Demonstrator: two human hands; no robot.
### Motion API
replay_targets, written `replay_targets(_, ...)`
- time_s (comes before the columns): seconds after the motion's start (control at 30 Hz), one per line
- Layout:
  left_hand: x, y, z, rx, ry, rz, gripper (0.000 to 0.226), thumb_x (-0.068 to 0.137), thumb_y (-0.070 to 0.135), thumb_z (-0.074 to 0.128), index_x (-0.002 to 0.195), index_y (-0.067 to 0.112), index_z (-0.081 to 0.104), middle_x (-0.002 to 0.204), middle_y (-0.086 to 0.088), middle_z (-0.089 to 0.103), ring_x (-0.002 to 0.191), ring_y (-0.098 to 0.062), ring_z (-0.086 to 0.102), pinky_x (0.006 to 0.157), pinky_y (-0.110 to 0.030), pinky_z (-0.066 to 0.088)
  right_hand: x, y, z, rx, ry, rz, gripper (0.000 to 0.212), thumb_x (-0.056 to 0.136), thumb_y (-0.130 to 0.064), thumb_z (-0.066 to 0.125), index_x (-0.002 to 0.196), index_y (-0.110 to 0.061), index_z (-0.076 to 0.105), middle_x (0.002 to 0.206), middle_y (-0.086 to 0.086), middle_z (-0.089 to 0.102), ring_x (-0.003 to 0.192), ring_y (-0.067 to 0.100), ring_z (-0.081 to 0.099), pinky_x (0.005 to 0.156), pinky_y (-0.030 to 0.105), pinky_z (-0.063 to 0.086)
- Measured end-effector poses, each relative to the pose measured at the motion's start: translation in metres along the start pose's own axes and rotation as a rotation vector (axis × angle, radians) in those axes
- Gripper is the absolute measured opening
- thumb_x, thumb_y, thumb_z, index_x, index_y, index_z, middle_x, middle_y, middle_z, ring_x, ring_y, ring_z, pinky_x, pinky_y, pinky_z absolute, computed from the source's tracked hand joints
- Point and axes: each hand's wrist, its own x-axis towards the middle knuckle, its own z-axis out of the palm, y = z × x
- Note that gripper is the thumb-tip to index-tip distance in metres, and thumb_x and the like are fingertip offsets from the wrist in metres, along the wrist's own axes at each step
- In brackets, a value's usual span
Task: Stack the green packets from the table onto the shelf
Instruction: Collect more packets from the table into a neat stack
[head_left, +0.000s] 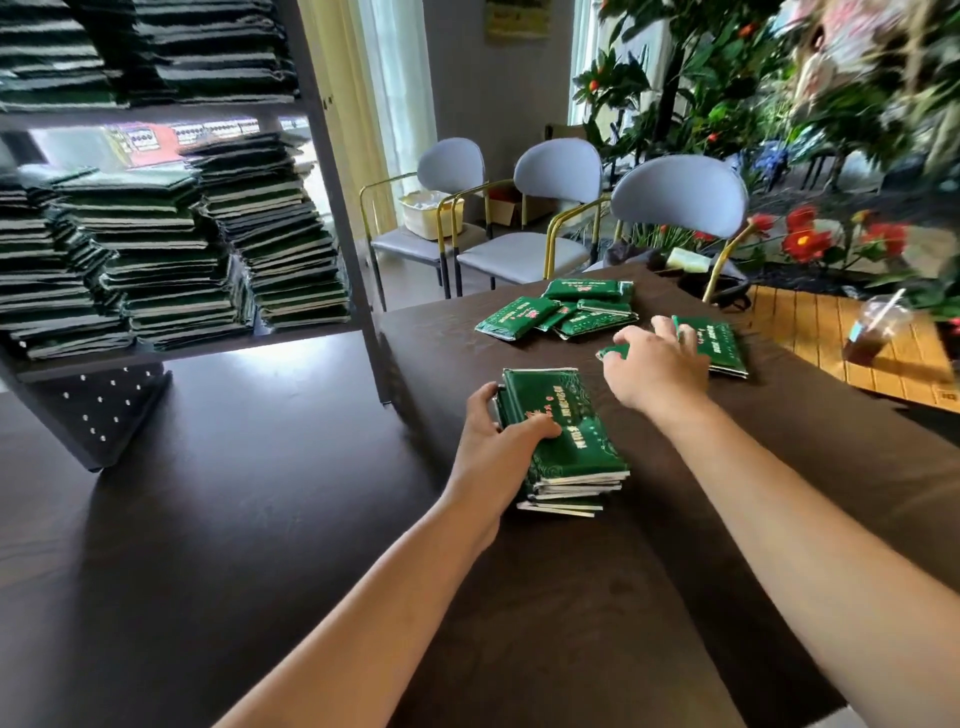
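Green foil-look packets are the subject: a gathered pile sits on the dark table directly before you, several deep, its lower edges stepped out rather than flush; your left hand holds that pile at its left side, thumb curled over the top face, the other fingers hidden behind the far edge. Your right hand reaches further out and curls its fingers over a single packet lying flat on the table, with green showing at both sides of the hand; whether that packet is already lifted off the surface cannot be told. A loose cluster of packets lies beyond, overlapping one another, apart from both hands.

Step in hand, by my judgement: gathering loose packets onto the held pile before carrying it over. Recommendations: bring the single packet square onto the top face, long edges matched; keep the left thumb down until it lands, then shift it onto the new top; tap the stepped lower edges flush against the table before you lift, since slick wrappers are likely to slide.

Shelf stands to the left, its stacks already tall and leaning in places; choose a lower, straighter stack. An iced drink stands at the right, well clear of the packets; keep your sweep away from it.
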Motion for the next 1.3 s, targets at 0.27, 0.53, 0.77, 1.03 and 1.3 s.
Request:
replay_targets(0.27,0.002,0.0,-0.008,0.033,-0.019,0.027,0.073,0.089,0.009,0.072,0.148,0.029,0.033,0.116,-0.013,0.069,0.078,-0.011,0.076,0.06,-0.02,0.057,0.029,0.036,0.026,-0.189,-0.218,0.034,0.059,0.104,-0.051,0.025,0.16,-0.037,0.012,0.169,0.008,0.001,0.153,0.039,-0.011,0.123,0.059,0.002)
replay_targets(0.53,-0.006,0.002,-0.02,0.088,0.015,0.04,0.07,0.09,0.011,0.071,0.146,0.03,0.035,0.109,-0.009,0.071,0.081,-0.018,0.077,0.07,-0.029,0.061,-0.019,0.017,0.024,-0.17,-0.221,-0.136,0.058,0.104,-0.048,0.032,0.159,-0.038,0.019,0.169,0.005,0.011,0.155,0.033,0.0,0.124,0.053,0.011)
replay_targets(0.77,-0.023,0.004,-0.049,0.112,0.138,0.048,0.063,0.089,0.011,0.072,0.139,0.032,0.041,0.108,-0.004,0.071,0.086,-0.023,0.077,0.084,-0.045,0.062,-0.086,-0.013,0.02,-0.118,-0.264,-0.387,0.058,0.101,-0.046,0.042,0.156,-0.041,0.026,0.166,0.003,0.022,0.154,0.03,0.011,0.122,0.047,0.021)
replay_targets(1.03,-0.049,0.01,-0.093,0.119,0.221,0.039,0.057,0.093,0.01,0.066,0.137,0.034,0.039,0.103,-0.013,0.072,0.085,-0.029,0.075,0.079,-0.042,0.061,-0.144,-0.027,0.016,-0.05,-0.237,-0.559,0.053,0.099,-0.045,0.049,0.151,-0.043,0.038,0.164,-0.005,0.028,0.154,0.023,0.015,0.12,0.039,0.022)
replay_targets(1.3,-0.06,0.001,-0.105,0.251,0.22,0.098,0.051,0.096,0.022,0.06,0.143,0.029,0.042,0.108,-0.005,0.071,0.093,-0.02,0.071,0.087,-0.038,0.056,-0.156,-0.03,0.012,0.194,-0.198,-0.659,0.042,0.094,-0.036,0.063,0.135,-0.039,0.061,0.146,-0.018,0.053,0.141,0.008,0.041,0.117,0.04,0.035)
